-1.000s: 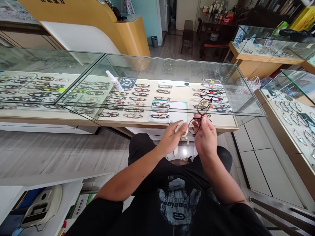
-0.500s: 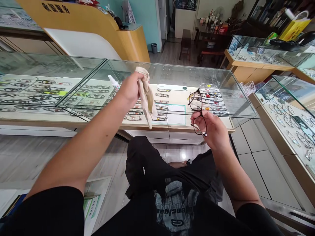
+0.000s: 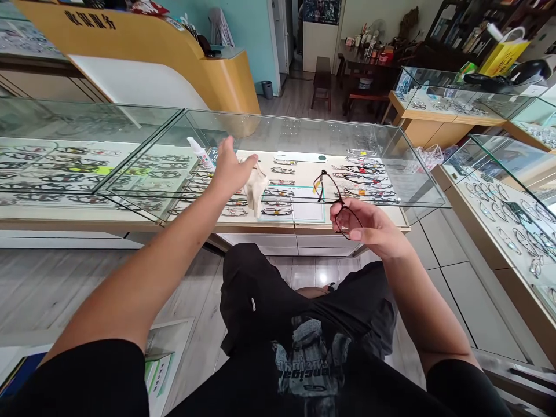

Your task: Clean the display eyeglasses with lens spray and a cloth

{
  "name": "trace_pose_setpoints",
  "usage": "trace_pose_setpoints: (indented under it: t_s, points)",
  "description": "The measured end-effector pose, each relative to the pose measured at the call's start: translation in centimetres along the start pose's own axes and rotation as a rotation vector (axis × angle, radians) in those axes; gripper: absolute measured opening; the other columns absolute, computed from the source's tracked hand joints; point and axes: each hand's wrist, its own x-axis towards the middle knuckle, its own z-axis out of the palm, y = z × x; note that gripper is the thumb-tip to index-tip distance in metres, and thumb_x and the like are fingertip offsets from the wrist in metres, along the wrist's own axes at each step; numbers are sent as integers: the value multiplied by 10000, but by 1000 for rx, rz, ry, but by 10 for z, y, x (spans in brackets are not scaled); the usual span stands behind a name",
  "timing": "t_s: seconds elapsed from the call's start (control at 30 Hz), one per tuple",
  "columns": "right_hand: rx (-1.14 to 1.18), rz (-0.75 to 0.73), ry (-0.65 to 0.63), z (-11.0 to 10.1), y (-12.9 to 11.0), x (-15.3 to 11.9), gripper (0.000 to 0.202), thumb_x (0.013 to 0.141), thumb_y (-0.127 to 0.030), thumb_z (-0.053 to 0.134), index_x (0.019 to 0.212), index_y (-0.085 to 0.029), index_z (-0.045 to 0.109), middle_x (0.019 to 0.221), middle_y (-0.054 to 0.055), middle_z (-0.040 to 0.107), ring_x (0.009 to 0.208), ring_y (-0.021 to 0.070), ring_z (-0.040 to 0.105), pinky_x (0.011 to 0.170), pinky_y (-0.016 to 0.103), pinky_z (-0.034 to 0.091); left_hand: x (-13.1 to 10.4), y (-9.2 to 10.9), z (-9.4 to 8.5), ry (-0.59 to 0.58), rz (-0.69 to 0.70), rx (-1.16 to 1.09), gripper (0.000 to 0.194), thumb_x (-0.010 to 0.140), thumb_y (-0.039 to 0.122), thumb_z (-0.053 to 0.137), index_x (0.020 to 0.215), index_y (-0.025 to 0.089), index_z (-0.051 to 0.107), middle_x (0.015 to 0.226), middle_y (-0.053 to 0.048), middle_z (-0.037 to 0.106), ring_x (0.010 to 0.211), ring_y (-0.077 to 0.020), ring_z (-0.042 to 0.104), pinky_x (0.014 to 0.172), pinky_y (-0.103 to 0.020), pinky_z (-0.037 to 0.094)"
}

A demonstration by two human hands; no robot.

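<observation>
My left hand (image 3: pixel 231 169) is over the glass display case (image 3: pixel 299 124), thumb and fingers spread apart. A cream-coloured cloth (image 3: pixel 257 186) lies crumpled at the glass just beside the thumb, partly hidden by the hand. To the left of the fingers stands a white spray bottle (image 3: pixel 201 154). In my right hand (image 3: pixel 371 227) is a pair of dark-framed eyeglasses (image 3: pixel 341 204), gripped between thumb and fingers at the near lens. The glasses are tilted, their far lens and folded temples pointing away from me above the case.
Rows of eyeglass frames (image 3: pixel 278 194) lie inside the case. Another glass case (image 3: pixel 516 208) with frames stands on the right. Behind are a wooden counter (image 3: pixel 230 78), a small grey bin (image 3: pixel 267 89) and a dark bench (image 3: pixel 322 81).
My left hand has opened and let go of the cloth, which has sunk onto the glass. The glasses in my right hand have turned and shifted slightly left.
</observation>
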Motion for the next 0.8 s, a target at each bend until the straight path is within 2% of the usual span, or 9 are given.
trace_pose_setpoints:
  t_s: [0.03,0.1,0.13,0.2,0.27,0.37,0.57,0.7,0.8]
  points:
    - [-25,12,-41,-2,0,1,434,761,-431,954,1123,-257,788,1048,65,694,887,217,608,825,378,560,-14,16,0,-10,35,3,1038,850,748,804,1566,131,372,1740,-240,390,1536,-391,425,1296,-696,319]
    - [-86,35,-137,-6,0,4,445,757,-390,963,1128,-242,769,1052,62,687,904,212,623,844,371,573,-44,52,1,-278,197,-41,1103,806,719,858,1659,221,366,1767,-185,399,1559,-377,459,1270,-601,425]
    - [-115,40,-185,-8,0,6,443,762,-379,961,1130,-234,762,1048,58,684,906,206,628,846,362,578,-57,71,2,-384,266,-20,1119,768,721,886,1663,257,402,1758,-161,426,1569,-377,465,1273,-570,436]
    - [-163,33,-260,-8,-3,9,435,773,-367,954,1130,-220,752,1059,54,681,903,193,635,848,346,587,-79,101,3,-482,335,62,1062,720,725,913,1608,286,528,1698,-139,521,1566,-385,485,1293,-551,422]
    - [-194,14,-297,-8,-7,12,415,788,-362,944,1120,-213,745,1067,54,678,898,183,632,846,335,590,-91,119,4,-470,368,89,921,750,721,892,1526,294,637,1572,-122,649,1483,-366,577,1281,-535,440]
    - [-232,2,-341,-6,-13,14,376,812,-340,925,1111,-205,740,1053,51,677,908,181,634,848,322,583,-95,123,4,-403,432,82,642,860,670,828,1370,287,758,1335,-99,782,1280,-310,712,1182,-466,524]
    - [-437,-47,-413,-7,-36,17,403,844,-316,888,1211,-213,760,1092,52,715,938,201,668,885,354,594,-91,126,-5,-317,556,112,453,926,617,787,1233,287,818,1189,-86,823,1111,-261,769,1018,-379,588]
    - [-747,-222,-175,-3,-59,14,613,845,-329,909,1426,-274,720,1291,94,752,1123,283,708,1006,445,594,-88,140,-21,-176,602,195,405,940,578,788,1218,284,812,1179,-83,822,1095,-264,775,998,-392,601]
    - [-945,-384,72,2,-79,14,586,875,-348,905,1430,-311,720,1340,108,736,1224,336,686,1057,509,572,-83,154,-37,-28,668,271,379,945,537,796,1249,310,797,1178,-64,819,1069,-262,777,974,-399,613]
